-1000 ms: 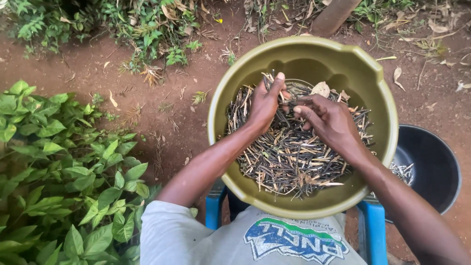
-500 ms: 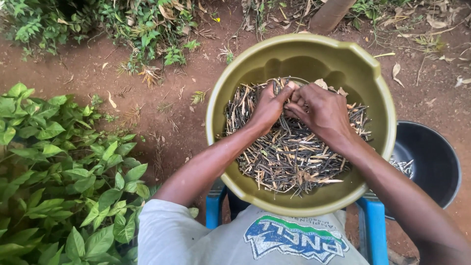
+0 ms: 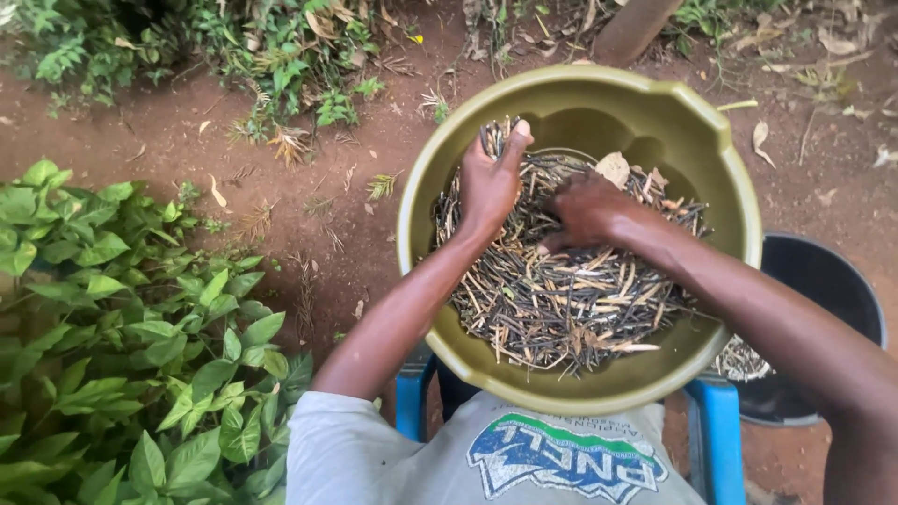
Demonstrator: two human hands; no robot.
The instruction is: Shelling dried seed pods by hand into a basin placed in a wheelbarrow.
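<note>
A wide olive-green basin point(image 3: 711, 159) rests on my lap, filled with dry dark and pale bean pods point(image 3: 561, 299). My left hand point(image 3: 488, 178) is raised at the basin's far left side, closed around a few pods that stick up above my fingers. My right hand point(image 3: 585, 210) lies palm-down in the heap near the middle, fingers curled into the pods. A dry pale leaf point(image 3: 614, 168) lies on top of the pile just beyond my right hand.
A black bucket point(image 3: 823, 299) stands on the ground at right, with pod scraps inside. I sit on a blue plastic chair point(image 3: 716, 440). Leafy green plants point(image 3: 122, 346) fill the left. Bare reddish soil point(image 3: 281, 187) with dry leaves lies ahead.
My left hand has lifted away from my right hand toward the basin's far left rim, carrying pods. My right hand has dropped lower into the heap.
</note>
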